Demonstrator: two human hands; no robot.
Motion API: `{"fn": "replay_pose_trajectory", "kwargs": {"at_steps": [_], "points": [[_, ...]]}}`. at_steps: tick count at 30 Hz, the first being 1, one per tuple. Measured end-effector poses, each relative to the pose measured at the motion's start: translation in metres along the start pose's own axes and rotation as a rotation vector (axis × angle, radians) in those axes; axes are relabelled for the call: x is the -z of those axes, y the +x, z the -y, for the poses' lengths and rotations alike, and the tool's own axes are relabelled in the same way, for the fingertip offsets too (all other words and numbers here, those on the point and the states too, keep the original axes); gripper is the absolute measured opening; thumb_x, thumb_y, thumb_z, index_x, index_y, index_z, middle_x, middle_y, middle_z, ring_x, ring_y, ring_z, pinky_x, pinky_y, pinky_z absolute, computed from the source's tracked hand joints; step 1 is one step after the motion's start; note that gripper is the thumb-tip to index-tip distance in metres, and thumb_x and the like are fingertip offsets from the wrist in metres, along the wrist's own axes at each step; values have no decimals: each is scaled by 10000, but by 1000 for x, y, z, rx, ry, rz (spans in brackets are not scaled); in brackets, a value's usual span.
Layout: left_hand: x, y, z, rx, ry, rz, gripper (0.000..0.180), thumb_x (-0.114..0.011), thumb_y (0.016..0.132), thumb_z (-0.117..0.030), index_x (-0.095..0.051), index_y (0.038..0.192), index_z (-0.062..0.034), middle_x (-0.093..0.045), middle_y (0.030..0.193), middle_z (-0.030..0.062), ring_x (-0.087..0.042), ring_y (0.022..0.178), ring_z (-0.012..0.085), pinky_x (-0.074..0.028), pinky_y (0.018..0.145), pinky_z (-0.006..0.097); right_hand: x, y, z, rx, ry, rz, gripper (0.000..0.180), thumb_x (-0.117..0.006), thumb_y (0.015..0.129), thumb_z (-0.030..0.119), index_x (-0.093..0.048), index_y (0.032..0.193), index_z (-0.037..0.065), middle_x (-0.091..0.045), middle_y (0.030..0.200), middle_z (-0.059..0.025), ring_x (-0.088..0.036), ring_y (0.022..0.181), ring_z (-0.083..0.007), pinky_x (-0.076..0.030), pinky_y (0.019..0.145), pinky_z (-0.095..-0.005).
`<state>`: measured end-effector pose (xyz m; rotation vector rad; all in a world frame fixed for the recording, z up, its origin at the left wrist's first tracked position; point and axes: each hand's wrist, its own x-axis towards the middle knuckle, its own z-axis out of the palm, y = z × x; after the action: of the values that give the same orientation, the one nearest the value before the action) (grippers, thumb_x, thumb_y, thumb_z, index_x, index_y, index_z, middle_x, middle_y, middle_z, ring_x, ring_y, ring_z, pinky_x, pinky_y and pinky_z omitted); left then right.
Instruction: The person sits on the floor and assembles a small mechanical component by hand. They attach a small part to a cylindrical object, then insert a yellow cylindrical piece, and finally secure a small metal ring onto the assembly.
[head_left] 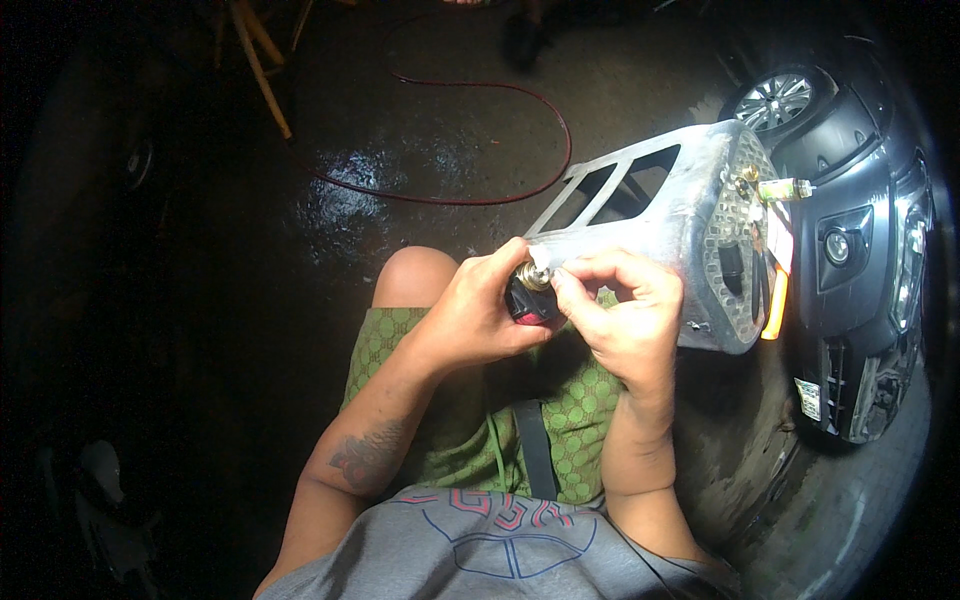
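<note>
My left hand (478, 310) is wrapped around a black and red piece (530, 312), held above my lap. A round brass-coloured fitting (533, 276) shows at its upper end. Against the fitting lies a small white scrap (541, 257), thin like tape or film. My right hand (628, 305) is closed in a pinch right beside the fitting, thumb and forefinger together. Whatever sits between those fingertips is too small to make out. Most of the black piece is hidden by the left palm and fingers.
A grey plastic stool (655, 228) stands close ahead on the right. Its dimpled top bears a small bottle (786, 190), brass fittings (748, 176) and an orange-handled tool (775, 302). A dark car (850, 235) is beyond. A red hose (565, 130) curves over the wet floor; yellow legs (262, 75) stand far left.
</note>
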<state>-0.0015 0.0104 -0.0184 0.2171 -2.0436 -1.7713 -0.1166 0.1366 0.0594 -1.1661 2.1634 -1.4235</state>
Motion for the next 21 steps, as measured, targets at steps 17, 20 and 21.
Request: {"fn": "replay_pose_trajectory", "kwargs": {"at_steps": [17,20,21], "points": [[0,1,-2,30,-11,35,490,-870,640,-116,-581,1025,-26,-637,840,88,-676,793,176,-525,729,314,6,-2,-19,160,101,38,83,-757,798,-62,-713,861,-29,-737,857,-118,-715,805,-199,-556,760,-314],[0,2,-2,-2,-12,19,483,-869,640,-115,-578,1016,-30,-637,832,84,-674,785,171,-523,724,309,5,-2,-21,184,97,-8,98,-757,791,-75,-713,866,-32,-734,852,-119,-710,799,-204,-555,759,-313],[0,2,-1,-10,-17,13,480,-868,640,-114,-578,1014,-31,-636,832,84,-673,783,171,-523,722,308,4,-3,-22,170,114,-36,105,-759,786,-80,-712,867,-33,-733,850,-119,-708,799,-206,-555,758,-312]]}}
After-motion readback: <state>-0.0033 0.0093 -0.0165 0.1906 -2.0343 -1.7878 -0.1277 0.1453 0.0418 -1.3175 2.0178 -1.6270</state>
